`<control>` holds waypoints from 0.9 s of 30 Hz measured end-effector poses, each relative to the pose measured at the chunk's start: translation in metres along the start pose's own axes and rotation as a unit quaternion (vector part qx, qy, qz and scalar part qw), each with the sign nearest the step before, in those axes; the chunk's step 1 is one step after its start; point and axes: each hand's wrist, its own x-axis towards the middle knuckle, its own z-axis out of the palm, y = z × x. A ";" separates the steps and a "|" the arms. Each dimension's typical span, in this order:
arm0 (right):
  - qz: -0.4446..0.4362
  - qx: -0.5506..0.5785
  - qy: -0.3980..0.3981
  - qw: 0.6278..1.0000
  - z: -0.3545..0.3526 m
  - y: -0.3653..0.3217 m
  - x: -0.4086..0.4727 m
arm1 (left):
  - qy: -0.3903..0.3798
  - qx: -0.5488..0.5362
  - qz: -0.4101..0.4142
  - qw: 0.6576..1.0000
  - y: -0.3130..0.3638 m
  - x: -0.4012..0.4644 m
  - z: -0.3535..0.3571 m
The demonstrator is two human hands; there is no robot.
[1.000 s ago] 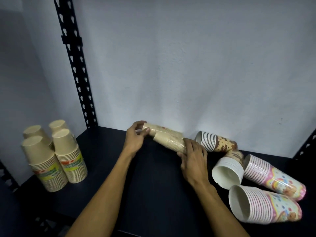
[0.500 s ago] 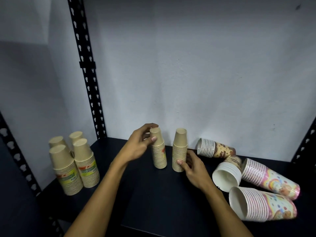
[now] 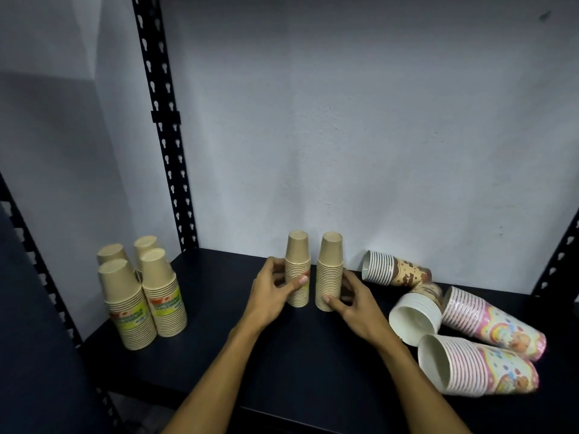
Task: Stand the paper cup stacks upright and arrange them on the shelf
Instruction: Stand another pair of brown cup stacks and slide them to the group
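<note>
- Gripping one slim brown cup stack is the left hand, thumb across the front, fingers curled behind it.
- Pinching the lower part of a second slim brown stack is the right hand; both stacks stand upside-down and upright, just beside each other between the hands on the dark shelf.
- Well to the left of the left hand stand four wider brown stacks, grouped together.
- Right of the right hand lie four toppled stacks: a brown-patterned one by the wall, a white-mouthed one, and two pink printed ones.
</note>
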 end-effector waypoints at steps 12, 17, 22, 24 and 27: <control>0.012 0.031 -0.021 0.999 -0.003 -0.003 0.002 | -0.020 -0.004 0.004 1.000 -0.008 -0.009 -0.004; 0.017 -0.008 0.014 1.000 0.006 0.002 0.001 | -0.034 0.000 -0.010 0.999 -0.011 -0.008 -0.004; 0.039 -0.021 0.021 0.999 0.002 0.003 0.003 | -0.082 -0.015 -0.011 0.996 -0.012 -0.010 -0.008; 0.043 0.021 -0.014 0.999 -0.004 0.003 0.004 | -0.098 -0.027 -0.019 0.995 -0.010 -0.011 -0.008; 0.044 0.063 -0.035 0.996 -0.008 0.005 0.005 | -0.093 -0.056 -0.029 0.994 -0.006 -0.012 -0.005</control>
